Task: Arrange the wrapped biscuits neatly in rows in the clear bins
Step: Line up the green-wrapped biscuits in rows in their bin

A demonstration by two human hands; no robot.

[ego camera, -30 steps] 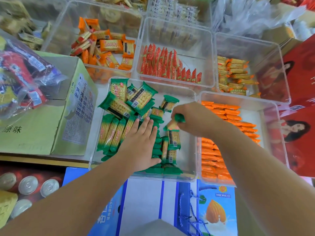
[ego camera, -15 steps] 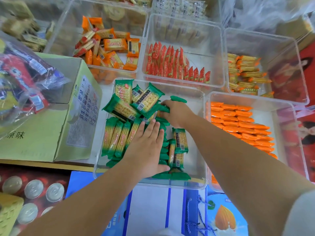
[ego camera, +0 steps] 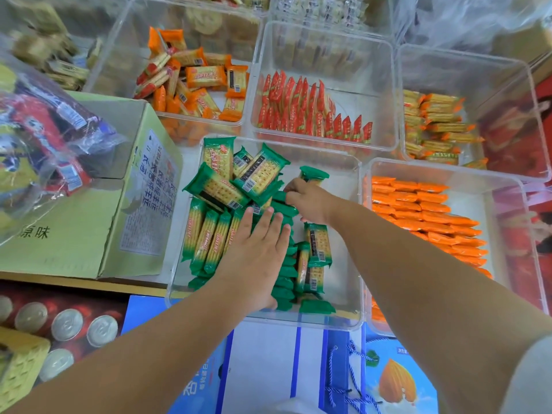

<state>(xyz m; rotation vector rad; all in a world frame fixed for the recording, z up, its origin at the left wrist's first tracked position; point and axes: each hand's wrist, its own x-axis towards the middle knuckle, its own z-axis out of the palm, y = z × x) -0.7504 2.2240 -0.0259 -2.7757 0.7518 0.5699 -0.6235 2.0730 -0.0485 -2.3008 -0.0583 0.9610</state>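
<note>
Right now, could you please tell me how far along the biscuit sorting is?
Done: the red packets and the orange packets sit in tidy rows. In hand: the left hand presses flat on the green rows while the right hand grips a green packet. Left: the loose green pile beyond them, and the jumbled packets in the far-left bin.

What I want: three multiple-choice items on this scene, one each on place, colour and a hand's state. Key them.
1. The red packs sit: A directly behind the bin of green packs; B directly right of it; C inside it.
2. Wrappers under the left hand are: A blue; B green; C purple.
3. The left hand is: A fisted; B pinching one pack; C flat.
1A, the red rows stand beyond that bin's far wall; 2B, green ends show beside the palm; 3C, its fingers lie straight on the row.
</note>
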